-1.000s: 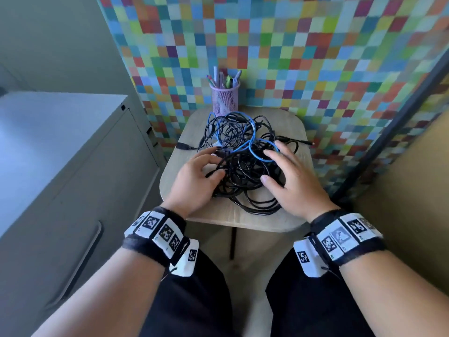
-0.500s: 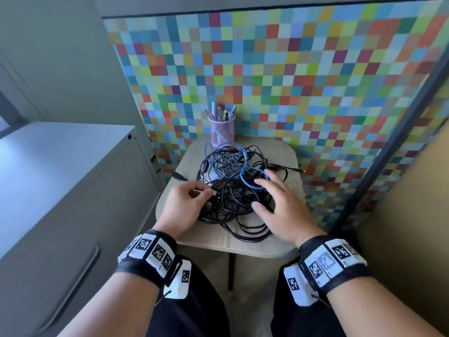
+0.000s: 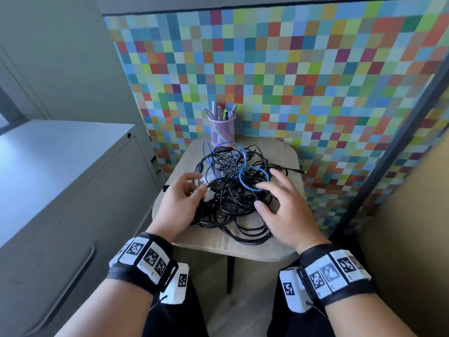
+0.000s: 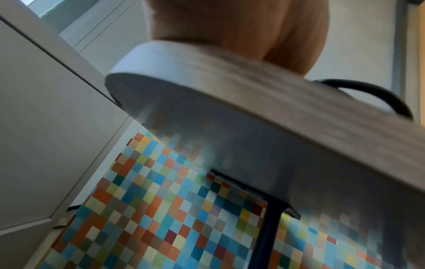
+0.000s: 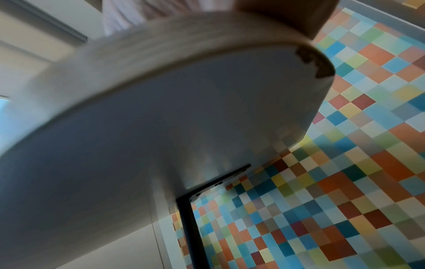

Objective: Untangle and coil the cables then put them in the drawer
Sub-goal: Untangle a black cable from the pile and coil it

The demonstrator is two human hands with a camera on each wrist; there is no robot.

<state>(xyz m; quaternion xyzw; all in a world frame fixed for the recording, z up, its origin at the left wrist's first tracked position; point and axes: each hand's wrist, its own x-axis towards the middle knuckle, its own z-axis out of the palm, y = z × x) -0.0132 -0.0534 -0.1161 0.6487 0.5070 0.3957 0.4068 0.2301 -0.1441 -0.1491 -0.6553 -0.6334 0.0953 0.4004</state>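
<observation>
A tangle of black cables (image 3: 233, 205) with a blue cable (image 3: 243, 175) woven through it lies on a small wooden table (image 3: 243, 246). At the pile's left edge my left hand (image 3: 202, 188) pinches a black cable end between thumb and forefinger. On the right side of the pile my right hand (image 3: 263, 194) rests with its fingers spread, gripping nothing. The left wrist view shows only the heel of the left hand (image 4: 241, 27), the table's underside (image 4: 253, 145) and one black cable loop (image 4: 379, 91) past the edge. The right wrist view shows the table's underside (image 5: 161, 127).
A pink mesh pen cup (image 3: 221, 131) stands at the table's back edge against a coloured checkered wall (image 3: 303, 81). A grey cabinet (image 3: 60, 178) with a drawer handle (image 3: 80, 276) stands to the left. A dark post (image 3: 388, 147) slants on the right. The table leg (image 5: 190, 227) is below.
My left hand went from lying flat on the pile to pinching a black cable end at its left edge. My right hand stayed spread on the tangle.
</observation>
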